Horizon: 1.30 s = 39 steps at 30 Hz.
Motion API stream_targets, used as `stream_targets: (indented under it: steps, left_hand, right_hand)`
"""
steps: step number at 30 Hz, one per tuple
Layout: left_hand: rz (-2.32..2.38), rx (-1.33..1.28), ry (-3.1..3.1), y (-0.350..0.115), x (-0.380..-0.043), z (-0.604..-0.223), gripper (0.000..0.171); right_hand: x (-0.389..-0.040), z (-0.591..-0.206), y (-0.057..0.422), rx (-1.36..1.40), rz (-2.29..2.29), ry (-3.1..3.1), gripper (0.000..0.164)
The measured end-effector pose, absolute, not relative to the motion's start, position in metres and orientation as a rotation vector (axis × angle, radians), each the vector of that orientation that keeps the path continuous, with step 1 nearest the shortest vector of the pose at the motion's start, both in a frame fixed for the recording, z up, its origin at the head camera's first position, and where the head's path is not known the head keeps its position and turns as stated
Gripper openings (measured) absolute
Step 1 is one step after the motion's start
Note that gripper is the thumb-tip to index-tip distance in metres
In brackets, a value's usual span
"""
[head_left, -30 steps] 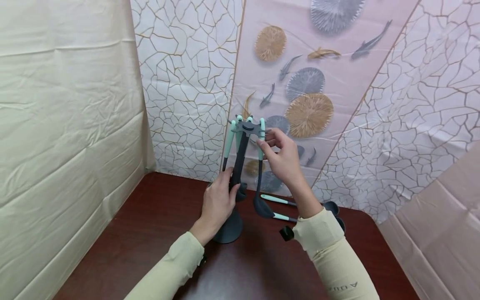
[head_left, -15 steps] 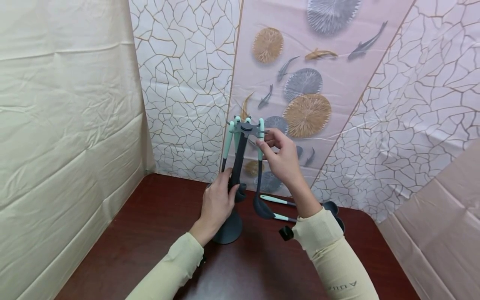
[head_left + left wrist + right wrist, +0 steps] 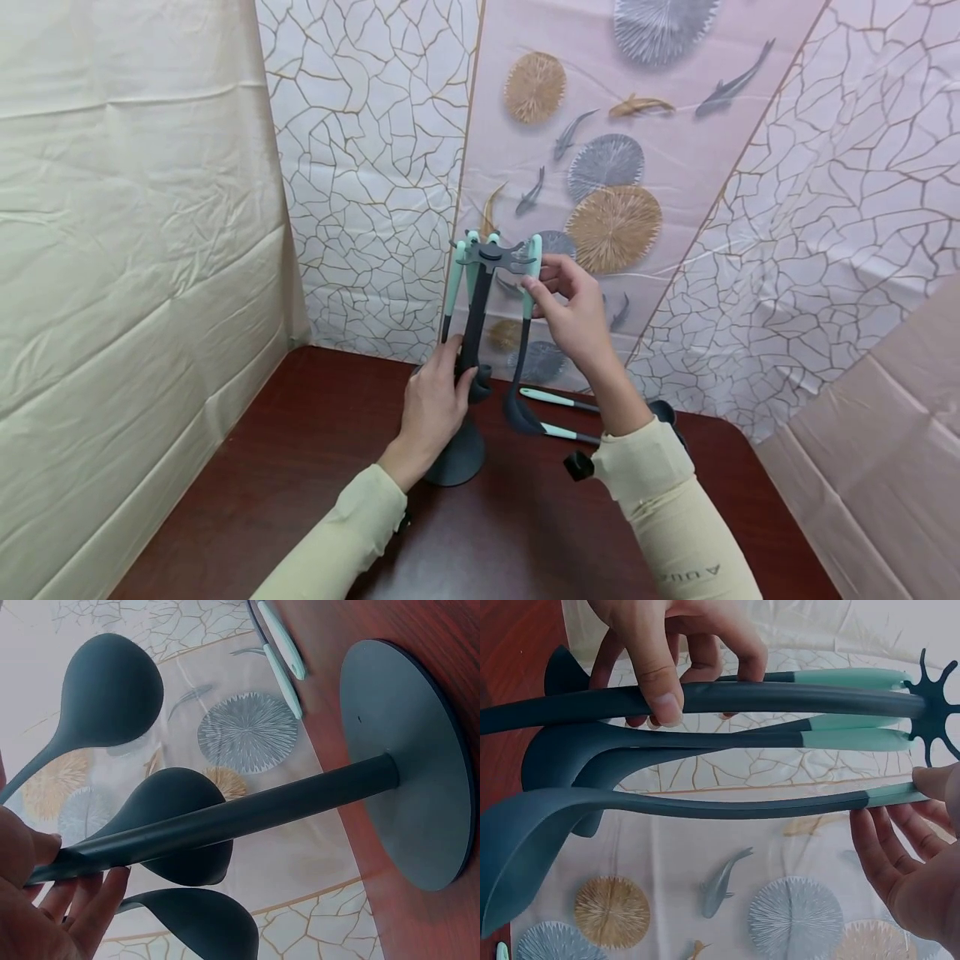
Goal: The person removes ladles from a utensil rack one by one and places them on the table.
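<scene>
A dark grey utensil stand (image 3: 477, 312) rises from its round base (image 3: 453, 458) on the table. My left hand (image 3: 431, 404) grips its post, thumb on one side and fingers on the other. In my right hand (image 3: 573, 312) I pinch the mint handle of a dark ladle (image 3: 521, 415), whose bowl hangs down. The handle's upper end is beside the stand's hooked top (image 3: 491, 252), just right of a hook. Several other mint-handled utensils (image 3: 859, 740) hang on the stand's far side. Their dark bowl-shaped heads (image 3: 112, 690) show in the left wrist view.
Two more utensils with mint handles (image 3: 547, 398) lie on the red-brown table (image 3: 330, 433) at the back right, partly behind my right forearm. Patterned cloth (image 3: 375, 167) hangs directly behind the table, and a plain cream cloth (image 3: 142, 250) covers the left side.
My right hand has shifted a little to the right with the ladle, drawing its handle away from the stand's top. The left hand keeps its grip on the post.
</scene>
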State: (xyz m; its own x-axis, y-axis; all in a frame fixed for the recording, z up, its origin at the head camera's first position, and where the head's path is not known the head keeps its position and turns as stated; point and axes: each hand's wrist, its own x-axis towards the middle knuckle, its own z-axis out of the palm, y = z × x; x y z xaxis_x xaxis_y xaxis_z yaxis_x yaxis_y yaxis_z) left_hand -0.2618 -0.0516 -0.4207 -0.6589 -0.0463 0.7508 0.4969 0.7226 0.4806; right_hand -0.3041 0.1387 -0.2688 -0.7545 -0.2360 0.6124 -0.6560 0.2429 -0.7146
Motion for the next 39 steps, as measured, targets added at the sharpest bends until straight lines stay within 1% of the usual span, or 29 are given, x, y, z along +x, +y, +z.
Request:
stream_targets:
  steps: [13, 19, 29, 39]
  left_hand:
    - [-0.896, -0.327, -2.154, -0.0514, -0.2616, -0.4219, 0.049]
    - [-0.893, -0.337, -2.139, -0.0511, -0.2626, -0.4216, 0.049]
    - [-0.892, -0.333, -2.143, -0.0513, -0.2627, -0.4221, 0.049]
    - [-0.898, -0.335, -2.137, -0.0514, -0.2627, -0.4232, 0.049]
  right_hand:
    - [-0.3022, -0.2745, 0.1408, 0.818, 1.397, -2.166, 0.031]
    - [-0.2997, -0.2750, 0.1407, 0.766, 1.332, -2.172, 0.031]
    - [-0.3000, -0.2762, 0.1452, 0.827, 1.359, -2.145, 0.030]
    - [-0.2971, -0.2776, 0.1472, 0.787, 1.295, -2.155, 0.030]
